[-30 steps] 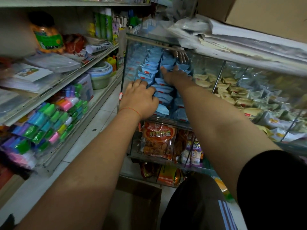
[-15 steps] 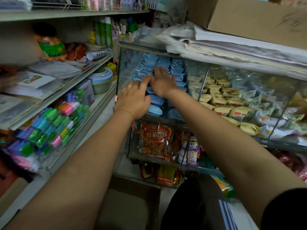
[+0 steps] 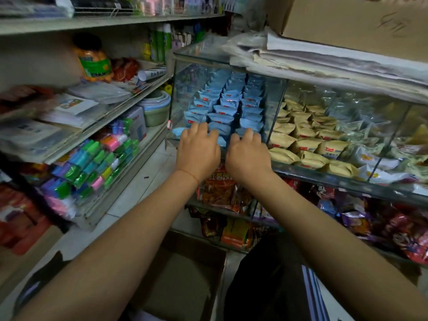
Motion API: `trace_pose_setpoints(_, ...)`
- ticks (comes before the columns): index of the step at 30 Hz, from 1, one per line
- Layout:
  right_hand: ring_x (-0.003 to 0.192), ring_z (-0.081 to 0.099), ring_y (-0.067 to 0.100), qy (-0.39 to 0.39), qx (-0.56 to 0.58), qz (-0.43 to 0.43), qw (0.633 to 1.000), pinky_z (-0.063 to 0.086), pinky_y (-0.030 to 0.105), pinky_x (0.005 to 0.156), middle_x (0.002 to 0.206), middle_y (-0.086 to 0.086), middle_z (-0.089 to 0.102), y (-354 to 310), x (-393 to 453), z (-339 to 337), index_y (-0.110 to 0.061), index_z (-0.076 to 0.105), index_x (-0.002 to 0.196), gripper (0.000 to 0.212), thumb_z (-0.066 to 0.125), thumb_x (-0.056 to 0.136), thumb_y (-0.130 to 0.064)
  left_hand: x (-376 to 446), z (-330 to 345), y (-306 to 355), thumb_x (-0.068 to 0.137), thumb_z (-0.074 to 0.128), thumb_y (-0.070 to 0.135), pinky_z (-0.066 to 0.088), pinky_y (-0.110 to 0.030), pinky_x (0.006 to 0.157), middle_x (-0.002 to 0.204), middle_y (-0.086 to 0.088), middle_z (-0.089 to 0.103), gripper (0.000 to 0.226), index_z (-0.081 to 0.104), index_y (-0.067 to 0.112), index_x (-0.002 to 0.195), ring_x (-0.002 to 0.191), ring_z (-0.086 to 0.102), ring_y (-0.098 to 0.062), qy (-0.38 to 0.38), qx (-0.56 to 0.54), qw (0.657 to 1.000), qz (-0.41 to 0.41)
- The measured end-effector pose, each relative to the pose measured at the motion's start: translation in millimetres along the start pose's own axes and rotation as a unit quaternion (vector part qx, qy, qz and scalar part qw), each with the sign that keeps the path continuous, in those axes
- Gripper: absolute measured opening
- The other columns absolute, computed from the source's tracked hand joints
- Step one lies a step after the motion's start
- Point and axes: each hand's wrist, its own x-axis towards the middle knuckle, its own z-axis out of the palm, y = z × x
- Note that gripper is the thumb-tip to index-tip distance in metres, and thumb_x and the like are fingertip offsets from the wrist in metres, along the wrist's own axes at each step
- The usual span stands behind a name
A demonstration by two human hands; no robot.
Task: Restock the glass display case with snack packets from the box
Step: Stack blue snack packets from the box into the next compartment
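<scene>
Tidying step: squaring up the front row of blue snack packets in the leftmost bay of the glass display case, so restocking looks well underway and that bay is looking pretty full
Left hand: sitting at the front lip of the bay, fingers bent down over the nearest packets, touching or pressing them; can't tell if it's actually pinching one
Right hand: just beside the left, at its 3 o'clock, fingers curling onto the front packets too, grip unclear
Box: lying open on the floor at 6 o'clock from the hands, looking nearly empty from here
Neighbours: tan packets filling the bay at 3 o'clock
Next move: probably dropping both hands to the box for more, or ending if it's empty
</scene>
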Motion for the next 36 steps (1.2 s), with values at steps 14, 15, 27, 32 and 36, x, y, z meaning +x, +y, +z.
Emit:
trace_pose_setpoints(14,0.128,0.037,0.03,-0.108,0.046,-0.037,0.992,0.037,0.042,0.1,0.135,0.013,0.041,12,5,-23,-0.008,0.051,0.13,0.039,0.041,0.095,-0.025,6,-17,-8,0.085,0.033,0.028,0.03,-0.038,0.089,0.114,-0.002,0.064,0.047,0.072,0.021,0.11,0.111,0.048,-0.028,-0.056,-0.045,0.995,0.063)
trace_pose_setpoints(15,0.126,0.038,0.03,-0.085,0.076,-0.028,0.993,0.038,0.041,0.099,0.133,0.014,0.042,14,9,-25,-0.007,0.051,0.128,0.038,0.042,0.095,-0.022,9,-18,-12,0.087,0.034,0.027,0.031,-0.038,0.092,0.115,-0.003,0.063,0.045,0.07,0.021,0.113,0.113,0.047,-0.028,-0.046,-0.054,0.996,0.055)
trace_pose_setpoints(27,0.143,0.018,0.036,-0.128,0.098,0.077,0.984,0.018,0.051,0.114,0.157,0.021,0.014,5,83,7,-0.02,-0.004,0.154,0.063,0.022,0.102,-0.043,63,-8,-32,0.099,0.035,0.035,0.014,-0.039,0.118,0.156,-0.009,0.028,0.054,0.033,0.012,0.148,0.145,0.018,-0.025,-0.124,-0.042,0.991,-0.009)
trace_pose_setpoints(32,0.147,0.006,0.034,-0.065,0.12,0.123,0.983,0.013,0.048,0.117,0.16,0.019,0.004,10,123,-2,-0.01,-0.003,0.154,0.067,0.019,0.102,-0.047,57,4,-41,0.089,0.025,0.041,0.016,-0.04,0.117,0.15,-0.009,0.04,0.065,0.037,0.014,0.147,0.14,0.029,-0.026,-0.093,-0.028,0.995,0.023)
trace_pose_setpoints(36,0.148,0.005,0.033,-0.085,0.137,0.153,0.975,0.009,0.049,0.117,0.16,0.016,0.005,22,155,10,-0.016,0.001,0.155,0.069,0.017,0.1,-0.055,60,9,-43,0.087,0.023,0.042,0.014,-0.042,0.118,0.151,-0.007,0.038,0.067,0.032,0.018,0.149,0.141,0.026,-0.025,-0.093,-0.035,0.995,0.027)
